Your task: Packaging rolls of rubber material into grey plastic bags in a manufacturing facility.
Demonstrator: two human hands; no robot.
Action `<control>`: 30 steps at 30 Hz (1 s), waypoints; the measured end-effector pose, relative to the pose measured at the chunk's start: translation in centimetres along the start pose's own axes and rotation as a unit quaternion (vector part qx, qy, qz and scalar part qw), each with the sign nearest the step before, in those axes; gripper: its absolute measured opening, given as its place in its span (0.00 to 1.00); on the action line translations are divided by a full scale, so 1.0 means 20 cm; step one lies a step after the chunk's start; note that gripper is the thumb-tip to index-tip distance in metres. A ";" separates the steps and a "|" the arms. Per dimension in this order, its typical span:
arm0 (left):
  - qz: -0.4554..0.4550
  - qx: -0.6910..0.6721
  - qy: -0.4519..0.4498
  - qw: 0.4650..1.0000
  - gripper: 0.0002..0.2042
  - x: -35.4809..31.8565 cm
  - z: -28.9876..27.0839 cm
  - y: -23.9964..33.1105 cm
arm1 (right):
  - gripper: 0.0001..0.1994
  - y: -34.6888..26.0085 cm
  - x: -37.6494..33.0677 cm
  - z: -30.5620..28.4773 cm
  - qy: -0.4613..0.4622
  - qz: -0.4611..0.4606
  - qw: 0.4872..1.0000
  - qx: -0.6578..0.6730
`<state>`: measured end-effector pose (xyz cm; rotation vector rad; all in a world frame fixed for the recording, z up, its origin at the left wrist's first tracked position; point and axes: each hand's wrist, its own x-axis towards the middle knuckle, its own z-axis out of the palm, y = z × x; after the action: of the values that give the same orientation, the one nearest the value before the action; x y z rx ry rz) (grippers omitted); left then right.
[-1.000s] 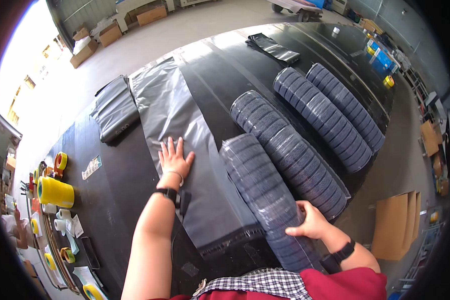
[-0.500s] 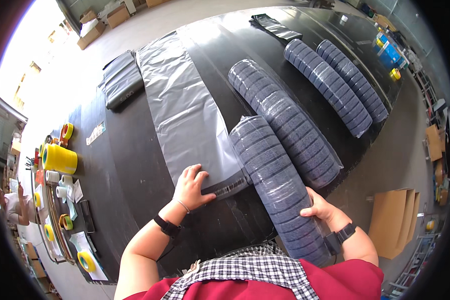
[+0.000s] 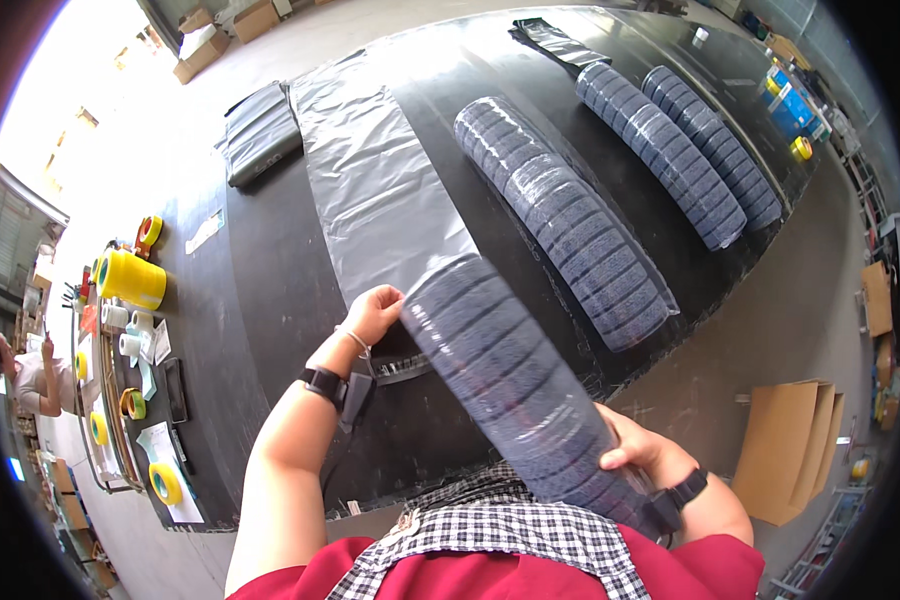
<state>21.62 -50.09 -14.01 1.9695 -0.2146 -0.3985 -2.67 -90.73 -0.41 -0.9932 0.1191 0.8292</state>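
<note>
Wrapped roll of stacked dark discs (image 3: 510, 380) lifted, tilted across the black table (image 3: 260, 290) edge, its upper end at the mouth of the grey plastic bag (image 3: 380, 190). Right hand (image 3: 635, 450) fingers curled around the roll's lower end. Left hand (image 3: 373, 312) fingers pinch the bag's opening. Three more wrapped rolls (image 3: 570, 220) lie further right.

1. Strong daylight floods in from the upper left, where the floor (image 3: 90, 130) is blown out to near white.
2. The black table (image 3: 270, 290) reads dark, with soft sheen along the grey plastic bag (image 3: 380, 190).
3. Glare streaks the wrapped roll (image 3: 510, 370).
4. Fisheye bending curves edges; corners are black.
5. Focus is sharp centrally, softer at the rim.
</note>
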 end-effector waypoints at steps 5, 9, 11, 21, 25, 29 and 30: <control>-0.096 -0.227 -0.036 0.968 0.04 -0.03 0.03 0.28 | 0.55 0.12 0.10 -0.07 0.001 0.063 0.997 -0.034; 0.157 0.093 0.110 0.977 0.03 -0.19 0.03 0.56 | 0.55 0.13 0.07 -0.10 0.013 0.049 0.996 -0.073; 0.336 0.360 0.211 0.844 0.07 -0.29 0.06 0.72 | 0.55 0.12 0.06 -0.09 0.028 0.046 0.996 -0.065; 0.053 0.069 0.438 0.895 0.22 -0.24 0.32 0.39 | 0.51 0.03 0.32 -0.10 0.026 -0.030 0.998 -0.046; -0.050 0.142 0.291 0.945 0.09 -0.17 0.32 0.26 | 0.50 -0.07 0.58 0.04 0.112 -0.067 0.985 -0.112; -0.059 0.184 0.259 0.946 0.08 -0.16 0.21 0.35 | 0.55 -0.10 0.82 0.19 0.207 -0.076 0.911 -0.349; -0.059 0.183 0.259 0.947 0.08 -0.15 0.19 0.32 | 0.55 -0.10 0.87 0.17 0.207 -0.076 0.910 -0.350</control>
<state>17.51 -55.00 -9.18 2.3834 0.1821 0.1053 9.90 -78.79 -4.90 -1.8328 0.1062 0.5018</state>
